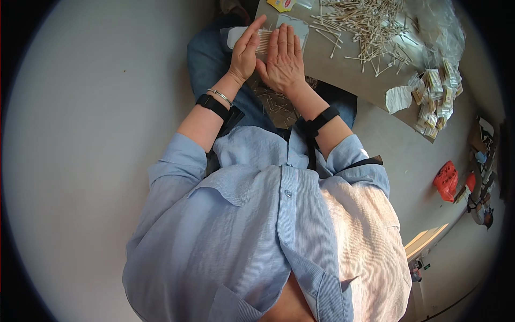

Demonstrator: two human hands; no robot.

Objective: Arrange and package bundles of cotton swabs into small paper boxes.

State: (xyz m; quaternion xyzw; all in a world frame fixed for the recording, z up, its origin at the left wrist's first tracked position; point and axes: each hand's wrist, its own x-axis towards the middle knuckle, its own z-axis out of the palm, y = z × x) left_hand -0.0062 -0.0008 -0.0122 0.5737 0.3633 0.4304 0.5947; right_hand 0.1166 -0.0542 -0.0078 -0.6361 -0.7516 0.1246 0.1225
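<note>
Both my hands meet over a small clear bag with a row of cotton swabs (263, 42) in it, at the table's near left corner. My left hand (244, 58) stands on edge along the bag's left part, its fingers stretched out. Flat over the right part lies my right hand (282, 60), fingers straight and covering some of the swabs. A white end of the packet (234, 37) sticks out to the left of my left hand. Whether the bag is sealed, I cannot tell.
A large heap of loose cotton swabs (370, 24) spreads over the table (332, 72). Filled swab packets (437, 99) pile up at the right, beside clear plastic bags (440, 27) and a white crumpled piece (398, 99). Below, a container of swabs (276, 104) sits between my legs.
</note>
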